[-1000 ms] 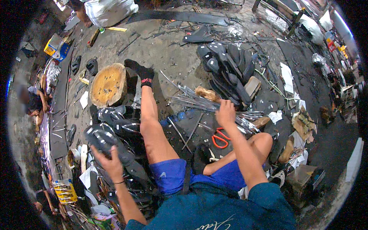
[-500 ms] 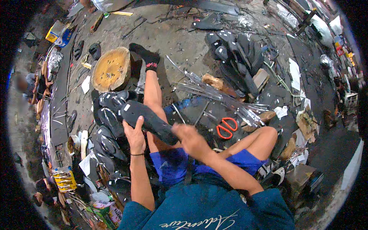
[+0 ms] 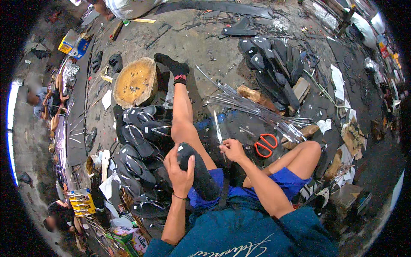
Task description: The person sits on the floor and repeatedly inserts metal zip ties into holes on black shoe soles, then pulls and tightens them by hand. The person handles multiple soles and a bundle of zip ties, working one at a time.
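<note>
Sole (image 3: pixel 203 177), black, elongated, 1 white patch (image 3: pixel 180 147)

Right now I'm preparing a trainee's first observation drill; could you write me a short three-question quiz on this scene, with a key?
1. Which hand holds the black sole?
2. True or false: the red loop handles lie to the right of the round wooden block.
3. Fill in: the thin pale piece in the right hand tapers to a ____ at its upper end.

Key: 1. The left hand. 2. True. 3. Point.
</note>
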{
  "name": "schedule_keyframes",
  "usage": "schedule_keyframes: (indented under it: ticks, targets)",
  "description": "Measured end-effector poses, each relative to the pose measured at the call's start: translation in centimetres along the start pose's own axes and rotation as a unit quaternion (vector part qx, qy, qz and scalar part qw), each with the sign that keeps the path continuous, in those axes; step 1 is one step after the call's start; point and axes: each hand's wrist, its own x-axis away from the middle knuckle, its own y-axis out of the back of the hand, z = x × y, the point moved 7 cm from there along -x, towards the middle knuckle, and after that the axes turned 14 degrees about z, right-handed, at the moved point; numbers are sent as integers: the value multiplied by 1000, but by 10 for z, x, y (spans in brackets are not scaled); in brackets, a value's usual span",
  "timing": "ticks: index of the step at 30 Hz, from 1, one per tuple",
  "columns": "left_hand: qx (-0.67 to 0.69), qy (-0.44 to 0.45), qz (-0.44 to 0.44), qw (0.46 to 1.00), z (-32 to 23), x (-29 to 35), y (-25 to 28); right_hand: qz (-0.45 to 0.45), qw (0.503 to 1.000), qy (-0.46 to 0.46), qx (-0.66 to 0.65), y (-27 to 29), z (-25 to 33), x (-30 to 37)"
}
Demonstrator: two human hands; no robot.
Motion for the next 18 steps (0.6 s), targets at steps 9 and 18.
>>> schedule_keyframes:
  ticks: [9, 18]
  targets:
    - [415, 13, 147, 898, -46, -77, -28, 178, 969, 47, -162, -14, 117, 135]
    - [423, 20, 100, 900, -66, -45, -11, 35, 966, 94, -239, 9, 160, 147]
